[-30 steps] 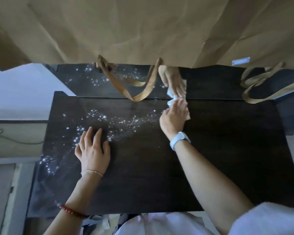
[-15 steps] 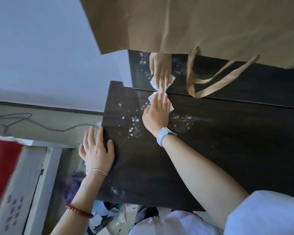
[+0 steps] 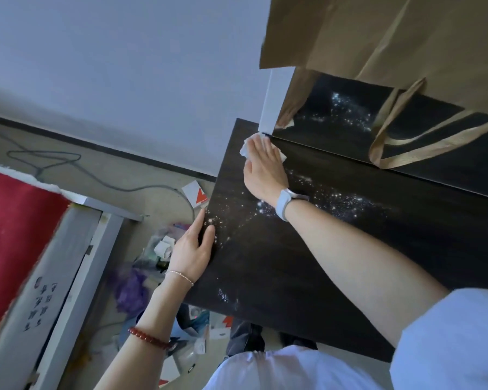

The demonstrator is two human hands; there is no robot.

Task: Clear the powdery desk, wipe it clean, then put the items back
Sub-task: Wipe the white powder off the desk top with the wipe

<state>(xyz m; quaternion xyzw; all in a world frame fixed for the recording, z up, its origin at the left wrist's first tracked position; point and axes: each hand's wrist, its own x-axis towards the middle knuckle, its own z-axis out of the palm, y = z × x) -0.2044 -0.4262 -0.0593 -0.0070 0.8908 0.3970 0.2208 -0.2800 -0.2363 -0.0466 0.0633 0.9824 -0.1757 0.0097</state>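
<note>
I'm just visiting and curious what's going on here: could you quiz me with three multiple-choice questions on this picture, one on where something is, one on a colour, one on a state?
1. Where is the right hand?
A. at the desk's far left corner
B. on the floor
C. inside the paper bag

2. What colour is the desk?
A. white
B. dark brown
C. red

3. What state is the desk in?
A. wiped fully clean
B. covered by a cloth
C. still speckled with powder

Answers:
1 A: the hand presses a tissue into that corner, by the wall.
2 B: its bare top shows dark wood grain.
3 C: white powder lies across the middle and near the left hand.
</note>
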